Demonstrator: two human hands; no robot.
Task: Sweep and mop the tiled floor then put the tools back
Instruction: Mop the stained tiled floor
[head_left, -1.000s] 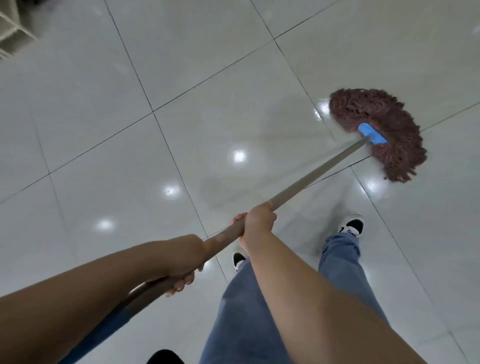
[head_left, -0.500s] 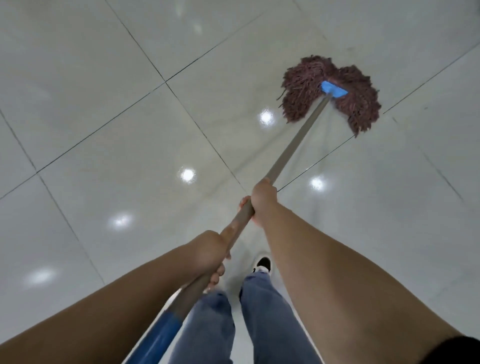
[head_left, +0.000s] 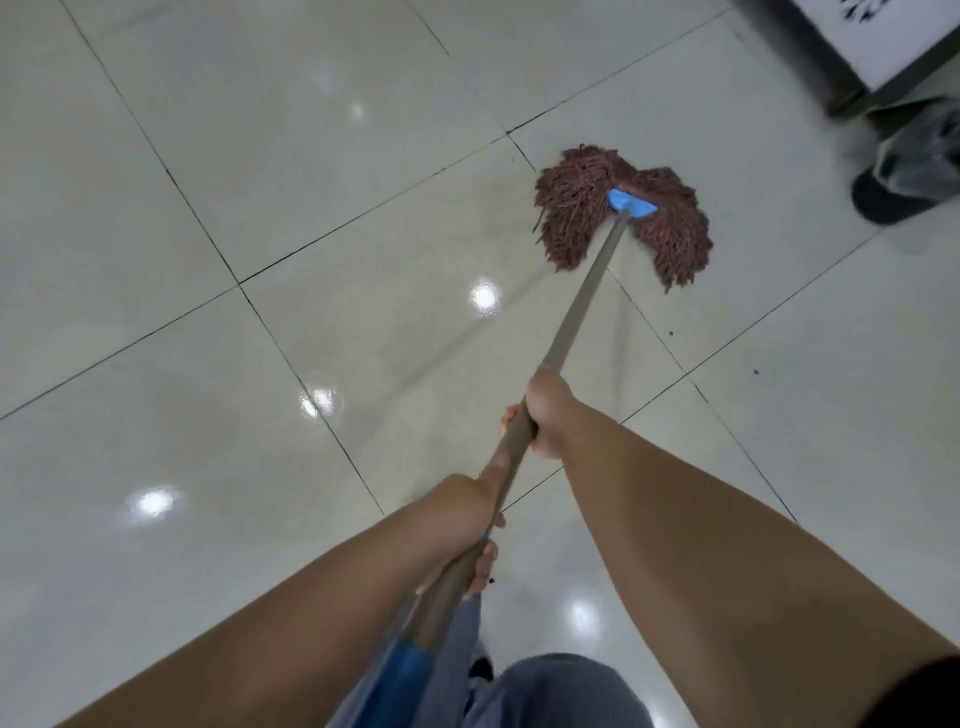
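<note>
Mopping step under way: mop head (head_left: 621, 213) flat on tiled floor (head_left: 260, 182). Right hand (head_left: 545, 410) and left hand (head_left: 467, 514) both grasp mop handle (head_left: 582, 306). Next: stroke toward dark specks (head_left: 670, 333), avoiding black base (head_left: 898, 197).

I'm looking down at a public-looking indoor hall, maybe a shop or office, large glossy pale floor tiles (head_left: 218, 171) with dark grout, ceiling-light glare, white sign panel (head_left: 893, 36) on a metal base.
</note>
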